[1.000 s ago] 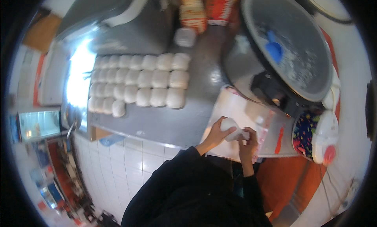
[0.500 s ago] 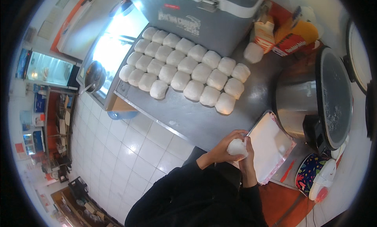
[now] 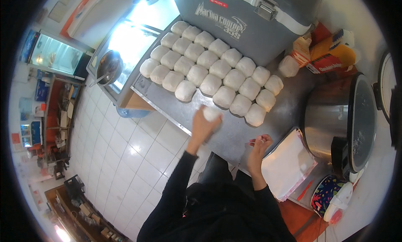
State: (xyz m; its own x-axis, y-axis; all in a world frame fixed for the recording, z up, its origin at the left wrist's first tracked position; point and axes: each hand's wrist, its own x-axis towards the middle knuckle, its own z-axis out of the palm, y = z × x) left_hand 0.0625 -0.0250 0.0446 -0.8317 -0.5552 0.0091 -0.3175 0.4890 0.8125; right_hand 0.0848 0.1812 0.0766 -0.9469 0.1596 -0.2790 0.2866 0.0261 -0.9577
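Observation:
My left hand (image 3: 204, 125) is raised over the near edge of the steel counter (image 3: 228, 135), closed around a white wrapped dough ball (image 3: 211, 113). Just beyond it lie several rows of the same white wrapped balls (image 3: 209, 68), set side by side on the counter. My right hand (image 3: 258, 145) hovers near the counter's front edge, fingers lightly pinched, and whether it holds anything is too small to tell. Right beside it lies a stack of white wrapping sheets (image 3: 287, 164).
A grey cooler box (image 3: 251, 20) stands behind the balls. A large steel pot with a lid (image 3: 343, 125) is at the right, cartons (image 3: 328, 56) behind it, a colourful tub (image 3: 328, 196) near the right corner. A pan (image 3: 108, 66) sits at the left. White tiled floor lies below.
Both hands were together at the sheet stack wrapping a ball. Now my left hand has carried the ball out toward the rows, and my right hand has stayed by the sheets.

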